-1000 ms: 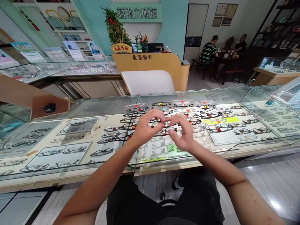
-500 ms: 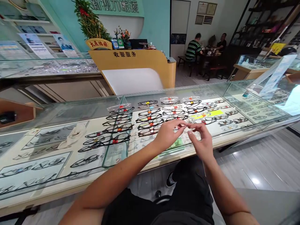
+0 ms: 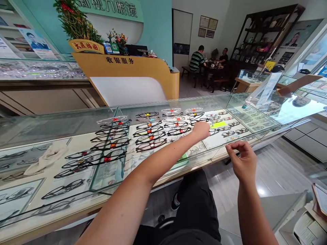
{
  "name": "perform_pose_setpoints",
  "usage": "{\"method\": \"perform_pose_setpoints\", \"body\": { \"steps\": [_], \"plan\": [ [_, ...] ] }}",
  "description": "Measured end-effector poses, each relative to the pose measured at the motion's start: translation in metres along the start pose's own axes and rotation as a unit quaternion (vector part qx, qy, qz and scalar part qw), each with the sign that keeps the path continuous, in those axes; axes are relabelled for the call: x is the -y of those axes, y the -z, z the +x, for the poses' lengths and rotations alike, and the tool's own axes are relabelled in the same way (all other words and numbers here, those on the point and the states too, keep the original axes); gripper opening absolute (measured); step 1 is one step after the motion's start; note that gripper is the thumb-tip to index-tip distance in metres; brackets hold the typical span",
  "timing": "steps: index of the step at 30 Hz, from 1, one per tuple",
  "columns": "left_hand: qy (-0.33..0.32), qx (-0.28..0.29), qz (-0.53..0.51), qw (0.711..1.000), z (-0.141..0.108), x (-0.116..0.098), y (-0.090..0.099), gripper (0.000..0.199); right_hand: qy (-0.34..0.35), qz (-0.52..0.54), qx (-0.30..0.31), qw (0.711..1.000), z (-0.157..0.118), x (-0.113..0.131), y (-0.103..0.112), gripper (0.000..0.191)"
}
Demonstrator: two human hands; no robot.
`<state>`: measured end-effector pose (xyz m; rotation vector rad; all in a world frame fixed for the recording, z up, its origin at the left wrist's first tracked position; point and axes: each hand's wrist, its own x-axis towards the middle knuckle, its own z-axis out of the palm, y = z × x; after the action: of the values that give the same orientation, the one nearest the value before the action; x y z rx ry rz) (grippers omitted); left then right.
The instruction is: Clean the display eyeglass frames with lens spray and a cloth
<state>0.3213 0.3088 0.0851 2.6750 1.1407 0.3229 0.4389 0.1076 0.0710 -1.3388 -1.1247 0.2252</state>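
Reaching over the glasses [image 3: 151, 137], the left hand [image 3: 201, 130] hides its grip, state unclear. The right hand [image 3: 244, 163] nearly pinches, its hold indistinct.

My trousers [image 3: 196, 204] are black, like many eyeglasses [image 3: 63, 188] before me, with red, orange and yellow tags [image 3: 107, 159]; the upper-left wall [image 3: 157, 44] is teal, one shirt [image 3: 196, 61] black with green stripes.

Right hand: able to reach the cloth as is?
Probably not: the cloth lies far off to the left, and the outstretched left arm is between it and the right hand.
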Motion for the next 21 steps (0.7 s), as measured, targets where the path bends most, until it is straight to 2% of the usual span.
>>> {"method": "perform_pose_setpoints", "body": {
  "steps": [3, 6, 8, 10, 13, 16, 19, 21],
  "plan": [
    [0.008, 0.013, -0.047, 0.999, -0.006, -0.001, 0.008, 0.014, 0.019, 0.01, 0.02, 1.0, 0.003, 0.014, 0.003, 0.023],
    [0.0, 0.009, -0.106, 0.994, -0.029, 0.006, 0.03, 0.018, 0.082, 0.027, 0.052, 0.995, 0.003, 0.033, 0.0, 0.019],
    [-0.009, -0.004, -0.154, 0.988, -0.052, 0.019, 0.05, 0.023, 0.136, 0.047, 0.096, 0.985, 0.001, 0.046, -0.009, 0.022],
    [-0.011, -0.053, -0.231, 0.972, -0.077, 0.041, 0.07, 0.026, 0.184, 0.07, 0.143, 0.97, 0.001, 0.059, -0.027, 0.023],
    [0.028, -0.18, -0.329, 0.927, -0.115, 0.089, 0.096, 0.026, 0.239, 0.097, 0.196, 0.946, 0.007, 0.077, -0.069, 0.02],
    [0.075, -0.297, -0.416, 0.856, -0.148, 0.145, 0.114, 0.028, 0.275, 0.115, 0.265, 0.917, 0.023, 0.092, -0.128, 0.021],
    [0.102, -0.355, -0.518, 0.772, -0.175, 0.194, 0.123, 0.036, 0.324, 0.123, 0.329, 0.879, 0.046, 0.104, -0.196, 0.023],
    [0.106, -0.385, -0.541, 0.74, -0.188, 0.217, 0.123, 0.04, 0.347, 0.097, 0.329, 0.873, 0.061, 0.107, -0.24, 0.025]
  ]
}}
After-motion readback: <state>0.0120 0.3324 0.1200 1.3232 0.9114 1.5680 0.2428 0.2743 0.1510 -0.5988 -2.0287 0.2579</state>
